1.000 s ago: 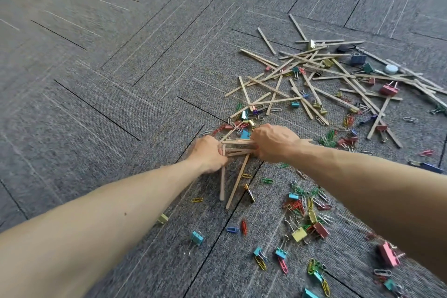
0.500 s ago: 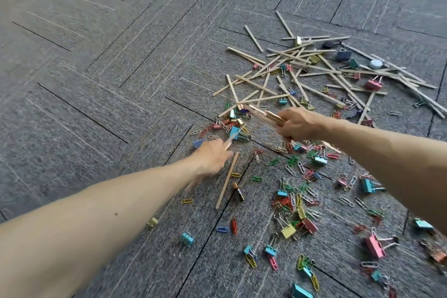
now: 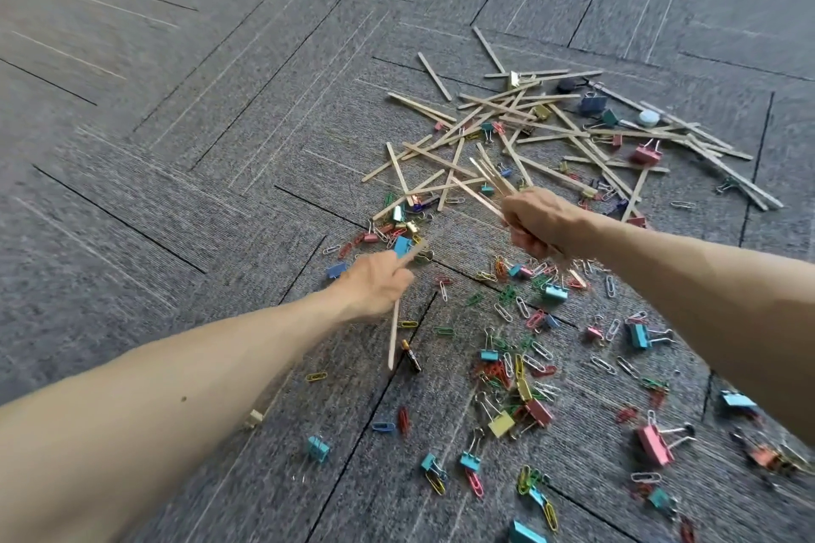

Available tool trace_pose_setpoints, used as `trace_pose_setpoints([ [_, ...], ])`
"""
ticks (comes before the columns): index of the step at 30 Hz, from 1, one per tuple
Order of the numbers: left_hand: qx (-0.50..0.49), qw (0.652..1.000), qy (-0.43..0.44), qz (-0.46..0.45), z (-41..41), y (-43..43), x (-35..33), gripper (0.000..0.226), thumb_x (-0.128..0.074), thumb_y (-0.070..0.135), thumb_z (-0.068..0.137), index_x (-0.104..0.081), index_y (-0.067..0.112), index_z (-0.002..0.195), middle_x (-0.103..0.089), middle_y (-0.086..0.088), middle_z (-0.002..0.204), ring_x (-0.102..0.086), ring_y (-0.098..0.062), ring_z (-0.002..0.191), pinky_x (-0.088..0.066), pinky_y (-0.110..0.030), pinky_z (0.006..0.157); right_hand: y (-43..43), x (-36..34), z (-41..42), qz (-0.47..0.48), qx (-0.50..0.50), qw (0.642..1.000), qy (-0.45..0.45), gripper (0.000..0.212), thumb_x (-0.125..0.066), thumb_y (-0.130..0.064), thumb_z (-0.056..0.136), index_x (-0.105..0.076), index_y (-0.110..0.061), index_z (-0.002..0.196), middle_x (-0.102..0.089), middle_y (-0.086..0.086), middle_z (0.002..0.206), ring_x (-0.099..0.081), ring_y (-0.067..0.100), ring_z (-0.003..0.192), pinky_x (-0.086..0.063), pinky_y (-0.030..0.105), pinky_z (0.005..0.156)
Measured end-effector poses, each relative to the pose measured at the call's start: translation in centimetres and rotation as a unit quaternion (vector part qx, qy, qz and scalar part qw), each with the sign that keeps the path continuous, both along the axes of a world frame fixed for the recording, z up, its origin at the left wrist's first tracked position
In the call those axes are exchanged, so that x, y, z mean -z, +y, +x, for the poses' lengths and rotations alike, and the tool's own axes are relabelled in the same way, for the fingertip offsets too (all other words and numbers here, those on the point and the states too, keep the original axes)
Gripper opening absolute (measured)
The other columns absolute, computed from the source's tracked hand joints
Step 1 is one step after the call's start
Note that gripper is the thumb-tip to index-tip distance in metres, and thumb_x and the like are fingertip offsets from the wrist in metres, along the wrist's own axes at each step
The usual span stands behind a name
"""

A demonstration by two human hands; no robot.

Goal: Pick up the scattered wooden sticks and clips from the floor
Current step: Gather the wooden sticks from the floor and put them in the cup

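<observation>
Many thin wooden sticks lie crossed in a heap on the grey carpet, far right of centre. Coloured paper clips and binder clips are scattered from the middle down to the lower right. My right hand grips a bundle of several sticks, raised above the floor, their ends pointing up-left. My left hand holds one stick that runs down from the fist toward me, with another end poking out past the fingers.
Grey carpet tiles with dark seams cover the floor. A small white round cap and a dark blue binder clip lie among the far sticks. A pink binder clip sits at the lower right.
Both hands came apart. My right hand lifted the stick bundle up and to the right. My left hand took hold of the stick left lying on the carpet and raised it.
</observation>
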State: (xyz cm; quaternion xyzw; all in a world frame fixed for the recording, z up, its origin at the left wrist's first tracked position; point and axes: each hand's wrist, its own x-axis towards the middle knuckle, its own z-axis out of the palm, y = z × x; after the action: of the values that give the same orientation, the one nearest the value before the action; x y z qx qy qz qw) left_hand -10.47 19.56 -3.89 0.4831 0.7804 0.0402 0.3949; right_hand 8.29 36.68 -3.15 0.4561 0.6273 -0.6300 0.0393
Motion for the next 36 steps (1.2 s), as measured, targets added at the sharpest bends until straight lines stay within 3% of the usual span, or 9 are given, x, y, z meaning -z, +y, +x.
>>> trace_pose_setpoints([
  [5,-0.136,0.985,-0.076,0.070,-2.2,2.5,-0.6,0.018,-0.034,0.019,0.105,-0.042,0.005,0.112,-0.051,-0.009,0.085,-0.045,-0.014,0.060,-0.039,-0.022,0.046,-0.1,0.2,-0.5,0.069,-0.020,0.993,-0.092,0.048,-0.053,-0.050,0.093,-0.056,-0.003,0.084,-0.055,0.003,0.061,-0.040,0.012,0.041,-0.036,0.025,0.039],
  [8,-0.239,0.955,-0.140,0.104,-4.2,4.7,-0.2,0.010,-0.042,0.010,0.102,-0.047,0.003,0.107,-0.064,-0.018,0.090,-0.064,-0.023,0.065,-0.057,-0.032,0.058,-0.4,0.2,-0.2,0.056,0.000,0.997,-0.044,0.040,-0.053,-0.038,0.096,-0.058,0.001,0.087,-0.063,0.010,0.064,-0.052,0.016,0.045,-0.046,0.026,0.043],
  [13,-0.213,0.972,0.033,0.090,-4.5,8.6,0.0,0.031,-0.033,0.017,0.106,-0.044,-0.003,0.126,-0.051,-0.005,0.084,-0.046,-0.010,0.057,-0.032,-0.016,0.035,-1.3,0.8,1.0,-0.008,0.045,0.999,0.004,0.011,-0.049,-0.010,0.099,-0.051,0.001,0.103,-0.061,0.011,0.079,-0.052,0.008,0.041,-0.044,0.018,0.039],
  [15,-0.188,0.975,0.077,0.092,-4.0,9.5,-0.1,0.034,-0.035,0.024,0.106,-0.045,0.000,0.128,-0.049,-0.001,0.085,-0.042,-0.008,0.058,-0.030,-0.014,0.036,-1.7,0.8,1.6,-0.003,0.044,0.999,-0.020,0.023,-0.049,-0.001,0.097,-0.045,0.001,0.119,-0.058,0.010,0.085,-0.050,0.008,0.044,-0.038,0.014,0.035],
  [23,-0.115,0.979,0.163,0.038,-2.4,12.6,0.5,0.093,-0.065,0.070,0.075,-0.044,-0.002,0.129,-0.057,-0.014,0.118,-0.059,-0.023,0.097,-0.053,-0.031,0.076,-2.2,0.6,3.0,0.052,0.009,0.995,-0.081,0.005,-0.042,-0.001,0.100,-0.044,-0.005,0.097,-0.040,0.003,0.075,-0.033,0.008,0.058,-0.031,0.008,0.034],
  [25,-0.104,0.983,0.147,0.041,-1.5,13.4,0.8,0.090,-0.073,0.061,0.074,-0.044,-0.004,0.130,-0.058,-0.013,0.118,-0.060,-0.023,0.098,-0.054,-0.031,0.080,-1.9,0.6,2.7,0.081,-0.008,0.994,-0.077,0.007,-0.039,0.000,0.101,-0.044,-0.005,0.103,-0.045,0.008,0.083,-0.034,0.008,0.059,-0.032,0.009,0.036],
  [28,-0.107,0.985,0.125,0.060,-0.6,14.2,1.1,0.070,-0.078,0.039,0.078,-0.046,0.000,0.127,-0.053,-0.004,0.099,-0.047,-0.008,0.072,-0.040,-0.019,0.058,-1.2,1.0,1.3,0.101,-0.031,0.993,-0.054,0.026,-0.033,0.005,0.101,-0.044,0.001,0.124,-0.044,0.008,0.087,-0.034,0.008,0.058,-0.033,0.011,0.037],
  [33,-0.113,0.987,0.096,0.058,-0.9,15.1,1.1,0.092,-0.078,0.020,0.081,-0.018,0.000,0.147,-0.049,-0.014,0.119,-0.045,-0.009,0.075,-0.037,-0.019,0.055,-0.2,3.6,-1.1,0.117,-0.095,0.981,-0.120,0.013,-0.047,-0.012,0.099,-0.058,-0.006,0.094,-0.064,0.009,0.093,-0.065,0.021,0.082,-0.058,0.034,0.073],
  [36,-0.115,0.987,0.096,0.050,-1.8,15.5,1.1,0.086,-0.079,0.015,0.080,-0.020,0.004,0.142,-0.053,-0.015,0.118,-0.055,-0.018,0.086,-0.049,-0.023,0.062,0.2,3.0,-2.2,0.105,-0.126,0.970,-0.179,0.014,-0.044,-0.010,0.101,-0.054,-0.006,0.092,-0.066,0.013,0.098,-0.057,0.012,0.069,-0.053,0.023,0.064],
])
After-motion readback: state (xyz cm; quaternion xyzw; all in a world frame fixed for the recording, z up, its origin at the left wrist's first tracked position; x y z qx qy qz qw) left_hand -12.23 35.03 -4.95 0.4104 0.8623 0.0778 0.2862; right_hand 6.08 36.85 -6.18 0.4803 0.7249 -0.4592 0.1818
